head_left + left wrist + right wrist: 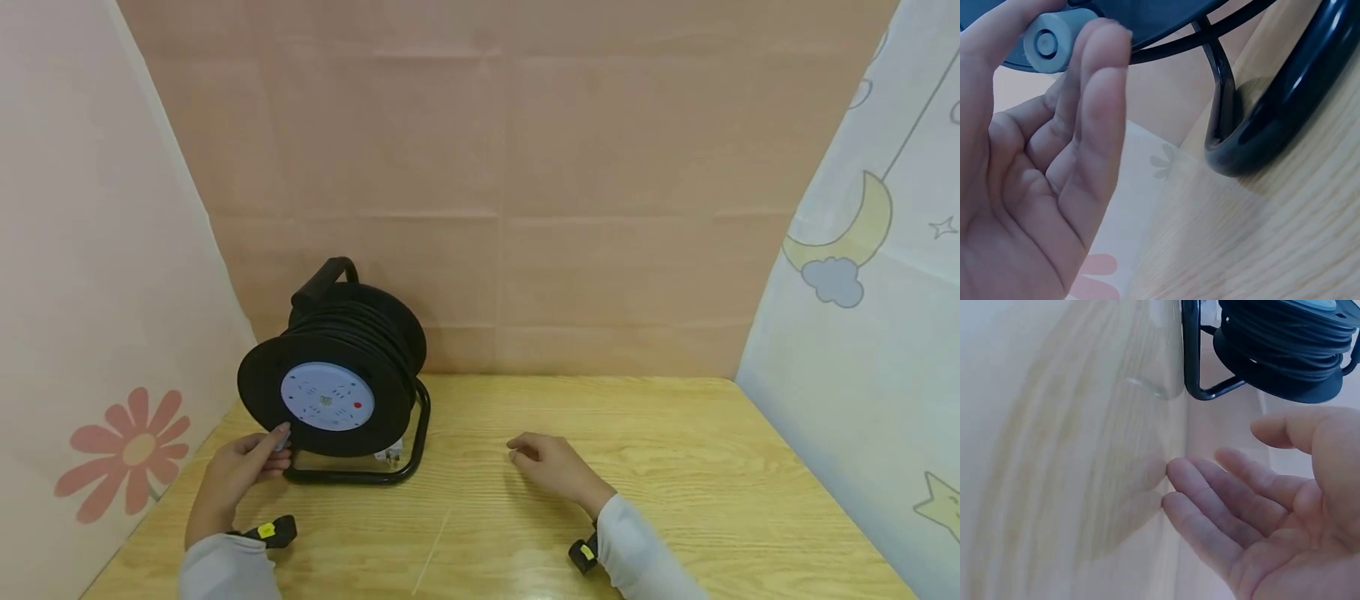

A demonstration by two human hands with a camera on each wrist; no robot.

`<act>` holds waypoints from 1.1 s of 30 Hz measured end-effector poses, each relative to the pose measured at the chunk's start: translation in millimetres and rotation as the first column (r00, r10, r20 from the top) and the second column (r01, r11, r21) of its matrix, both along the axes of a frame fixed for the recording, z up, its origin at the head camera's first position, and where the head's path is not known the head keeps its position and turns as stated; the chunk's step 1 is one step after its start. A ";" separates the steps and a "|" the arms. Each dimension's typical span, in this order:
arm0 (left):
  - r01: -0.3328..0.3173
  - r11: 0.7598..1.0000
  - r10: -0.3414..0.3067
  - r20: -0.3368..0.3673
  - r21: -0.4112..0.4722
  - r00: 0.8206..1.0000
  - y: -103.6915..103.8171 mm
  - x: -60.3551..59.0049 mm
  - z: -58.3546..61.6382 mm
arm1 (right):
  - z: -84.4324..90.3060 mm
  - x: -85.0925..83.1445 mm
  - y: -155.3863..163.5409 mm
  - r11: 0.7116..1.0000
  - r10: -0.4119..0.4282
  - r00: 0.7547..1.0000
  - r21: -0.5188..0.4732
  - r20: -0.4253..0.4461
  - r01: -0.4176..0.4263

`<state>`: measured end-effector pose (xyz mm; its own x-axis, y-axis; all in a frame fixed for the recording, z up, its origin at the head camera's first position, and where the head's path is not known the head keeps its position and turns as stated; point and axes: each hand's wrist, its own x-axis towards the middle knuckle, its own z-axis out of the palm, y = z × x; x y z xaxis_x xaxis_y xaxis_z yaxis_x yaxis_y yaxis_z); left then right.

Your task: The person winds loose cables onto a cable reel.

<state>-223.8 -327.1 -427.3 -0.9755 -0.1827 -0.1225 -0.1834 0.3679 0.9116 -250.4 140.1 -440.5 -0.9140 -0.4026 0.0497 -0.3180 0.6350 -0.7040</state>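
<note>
A black cable reel (393,392) stands on its tubular frame on the left of the table, with dark cable (1279,347) wound on it. Its front disc carries a pale socket panel (327,396) with a red button. At the disc's lower left edge, my left hand (228,483) pinches a small grey crank knob (1047,42) between thumb and fingers. My right hand (558,467) holds nothing, its fingers loosely bent, to the right of the reel. In the right wrist view two fingertips (1175,503) meet the wooden tabletop.
Beneath the reel, a pale plug (390,452) with metal pins shows inside the black frame (360,478). The wooden table (600,408) extends to the right of the reel. A brown sheet (510,192) closes the back, and printed pale sheets stand at both sides.
</note>
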 end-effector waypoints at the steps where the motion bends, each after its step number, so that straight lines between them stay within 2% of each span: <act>1: -0.009 1.000 0.009 -0.001 0.002 1.000 0.3 0.1 0.2 | 0.0 1.1 2.9 1.000 0.000 1.000 0.003 -0.003 0.000; 7: -0.096 0.995 0.098 -0.043 0.037 0.994 3.6 -0.6 0.0 | 1.7 10.1 22.3 1.000 -0.002 1.000 0.025 -0.004 0.002; 13: -0.193 0.980 0.197 -0.135 0.042 0.971 3.5 -0.3 4.4 | 6.0 19.6 47.9 0.984 -0.141 0.989 0.103 -0.035 0.144; 19: -0.215 0.977 0.213 -0.143 0.000 0.967 3.8 0.4 7.8 | 9.2 25.7 71.5 0.966 -0.190 0.980 0.166 -0.057 0.197; 24: -0.233 0.972 0.227 -0.147 -0.020 0.963 3.2 0.6 7.7 | 9.2 28.1 88.5 0.948 -0.198 0.970 0.224 -0.143 0.227; 28: -0.235 0.972 0.236 -0.161 0.024 0.958 2.7 1.3 7.0 | 10.3 30.4 101.1 0.935 -0.196 0.961 0.257 -0.196 0.243; 33: -0.249 0.964 0.263 -0.176 0.093 0.949 1.9 -0.9 4.7 | 12.4 34.9 115.2 0.932 -0.215 0.961 0.256 -0.176 0.256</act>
